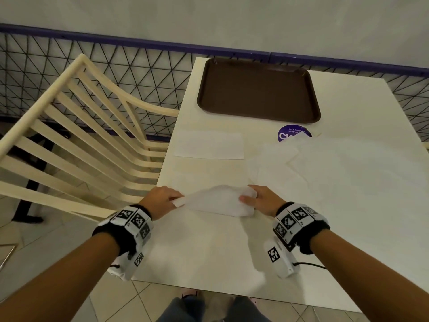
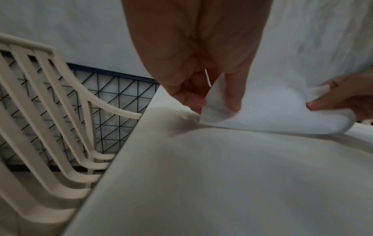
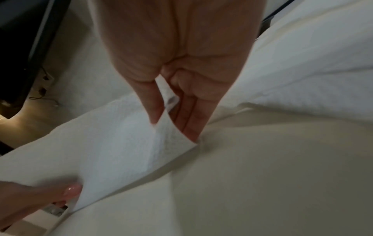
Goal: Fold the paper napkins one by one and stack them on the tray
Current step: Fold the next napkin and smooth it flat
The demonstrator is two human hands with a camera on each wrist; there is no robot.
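A white paper napkin [image 1: 218,201] arches over itself near the front of the white table [image 1: 209,249]. My left hand [image 1: 162,201] pinches its left corner between thumb and fingers, and my right hand [image 1: 262,201] pinches its right corner. The left wrist view shows the left hand [image 2: 214,102] pinching the napkin [image 2: 272,108]. In the right wrist view the right hand [image 3: 171,121] pinches the napkin [image 3: 121,143]. A folded napkin [image 1: 209,145] lies flat farther back on the left. Several unfolded napkins [image 1: 325,170] lie spread on the right. A brown tray [image 1: 257,91] sits at the far edge, holding nothing.
A cream slatted chair [image 1: 76,135] stands against the table's left side. A black wire fence [image 1: 116,73] with a purple rail runs behind. A purple round sticker [image 1: 292,133] shows on the table in front of the tray. Tiled floor lies below.
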